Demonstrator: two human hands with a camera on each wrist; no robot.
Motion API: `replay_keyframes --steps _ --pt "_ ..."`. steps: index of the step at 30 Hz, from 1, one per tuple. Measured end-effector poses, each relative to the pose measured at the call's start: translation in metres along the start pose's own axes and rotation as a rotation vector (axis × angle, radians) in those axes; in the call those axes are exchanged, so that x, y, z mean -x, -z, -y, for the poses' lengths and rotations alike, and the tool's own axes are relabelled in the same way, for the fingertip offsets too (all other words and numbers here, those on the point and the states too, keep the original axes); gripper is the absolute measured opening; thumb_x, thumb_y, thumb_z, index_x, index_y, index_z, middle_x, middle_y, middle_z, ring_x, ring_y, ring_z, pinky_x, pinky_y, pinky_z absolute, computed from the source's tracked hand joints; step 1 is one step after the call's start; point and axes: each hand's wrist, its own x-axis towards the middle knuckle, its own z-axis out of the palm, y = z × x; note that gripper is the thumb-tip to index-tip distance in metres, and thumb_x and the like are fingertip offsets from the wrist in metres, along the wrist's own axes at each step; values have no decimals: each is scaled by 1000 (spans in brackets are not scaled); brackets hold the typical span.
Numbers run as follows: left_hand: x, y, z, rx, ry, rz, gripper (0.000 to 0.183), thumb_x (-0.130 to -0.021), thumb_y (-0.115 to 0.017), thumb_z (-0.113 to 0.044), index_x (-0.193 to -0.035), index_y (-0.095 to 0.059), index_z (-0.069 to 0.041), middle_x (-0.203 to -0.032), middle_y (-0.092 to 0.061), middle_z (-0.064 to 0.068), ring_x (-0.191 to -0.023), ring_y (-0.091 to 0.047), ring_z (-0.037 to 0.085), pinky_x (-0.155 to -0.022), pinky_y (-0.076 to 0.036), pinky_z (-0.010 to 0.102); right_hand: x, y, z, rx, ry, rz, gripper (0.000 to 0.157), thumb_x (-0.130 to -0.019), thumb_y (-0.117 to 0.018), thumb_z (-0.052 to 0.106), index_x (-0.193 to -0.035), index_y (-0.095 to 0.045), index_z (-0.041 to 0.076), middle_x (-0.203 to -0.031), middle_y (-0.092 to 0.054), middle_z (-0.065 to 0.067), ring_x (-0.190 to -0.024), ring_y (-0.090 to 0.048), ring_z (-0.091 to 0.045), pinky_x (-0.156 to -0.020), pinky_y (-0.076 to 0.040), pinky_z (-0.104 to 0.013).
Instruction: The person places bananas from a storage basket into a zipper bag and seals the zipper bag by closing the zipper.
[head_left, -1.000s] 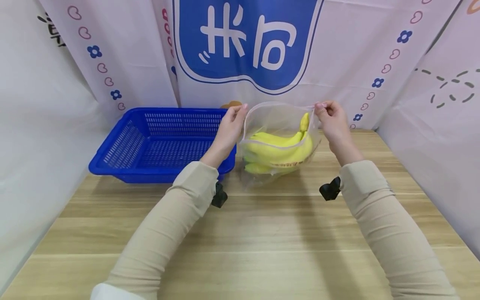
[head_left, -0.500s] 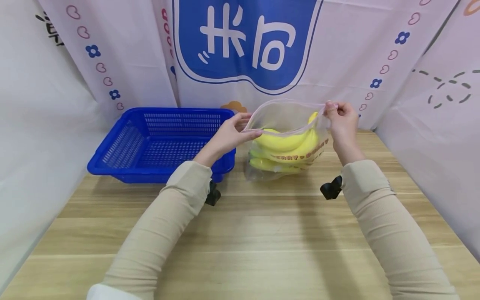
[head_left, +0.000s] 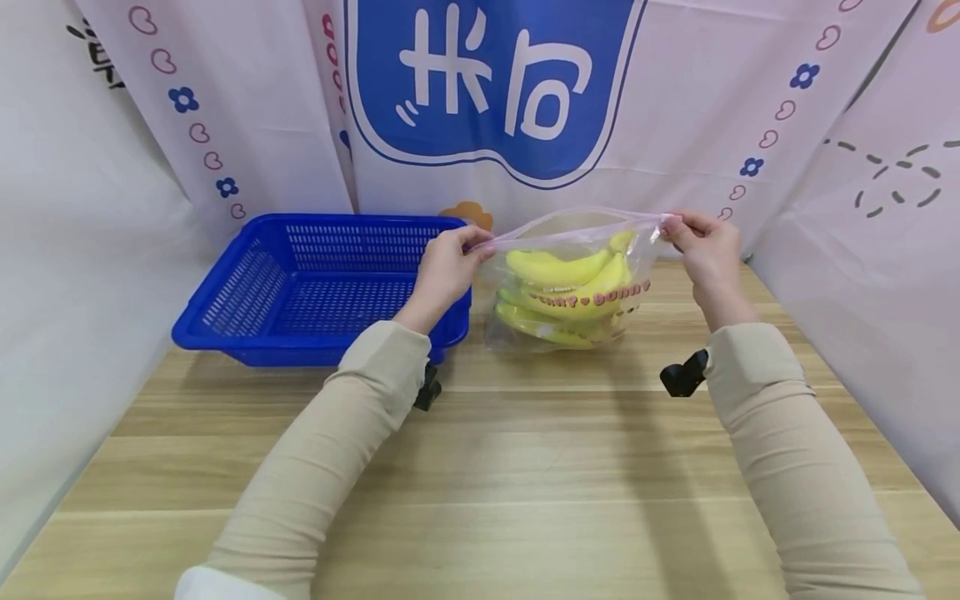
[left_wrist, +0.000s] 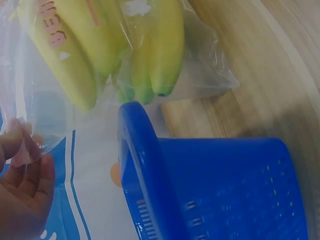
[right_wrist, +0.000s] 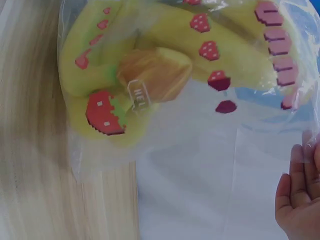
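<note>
A clear zip bag (head_left: 637, 271) with pink lettering and a pink zip strip stands on the table, bananas (head_left: 558, 271) inside it. My left hand (head_left: 446, 262) pinches the left end of the bag's top edge between thumb and fingers. At the opposite top corner my right hand (head_left: 705, 250) pinches the strip. Between the two hands the mouth is stretched wide and narrow, its far edge bowed slightly back. In the right wrist view the bag (right_wrist: 175, 135) shows strawberry prints, with a brownish-orange patch (right_wrist: 155, 72) among the yellow fruit.
A blue plastic basket (head_left: 322, 342) with slotted walls stands left of the bag, its right rim near my left hand. Behind them hangs a white printed cloth (head_left: 660, 125) with a blue emblem. The wooden table (head_left: 525, 483) extends toward me.
My right hand has moved right and my left hand has shifted its hold on the edge. The bag's mouth has gone from a wide round opening to a narrow, taut one.
</note>
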Motion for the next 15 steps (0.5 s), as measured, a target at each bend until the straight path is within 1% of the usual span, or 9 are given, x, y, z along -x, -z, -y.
replay_keyframes --steps 2,5,8,11,13,15 --pt "0 -1 -1 -15 -1 -19 26 -94 -58 -25 -112 -69 -9 -112 -71 8 -99 -64 21 -83 -52 35 -1 3 -2 15 -19 0 6 -91 -62 23 -86 -66 23 -73 -61 21 -75 -59 5 -74 -49 -6" --pt "-1 -3 -2 -35 23 -55 26 -95 -56 -26 -111 -70 -10 -113 -71 6 -98 -64 21 -83 -51 35 -2 6 -6 32 -22 -4 5 -90 -63 25 -88 -66 23 -72 -61 21 -74 -59 5 -74 -49 -6" --pt "-2 -4 -3 -92 43 -110 26 -96 -55 -28 -110 -70 -13 -115 -68 5 -102 -60 22 -83 -49 37 -3 8 -8 44 -12 8 7 -89 -63 27 -91 -67 21 -71 -62 22 -73 -61 6 -75 -50 -7" --pt "-3 -6 -3 -162 35 -172 26 -96 -54 -30 -109 -72 -16 -113 -64 7 -104 -56 25 -84 -46 39 -3 8 -8 64 4 20 19 -89 -62 28 -101 -67 15 -73 -62 22 -74 -61 7 -77 -50 -7" --pt "-3 -8 -3 -193 23 -209 26 -96 -54 -30 -109 -73 -16 -111 -61 9 -104 -53 26 -85 -46 41 -2 7 -8 66 18 20 20 -90 -61 27 -103 -67 13 -73 -62 22 -74 -60 7 -77 -50 -7" --pt "-4 -9 -2 -210 10 -233 26 -96 -54 -28 -109 -72 -15 -110 -61 10 -102 -52 27 -84 -46 40 -2 6 -8 46 34 14 16 -91 -61 24 -100 -68 13 -74 -61 20 -74 -60 6 -75 -50 -6"
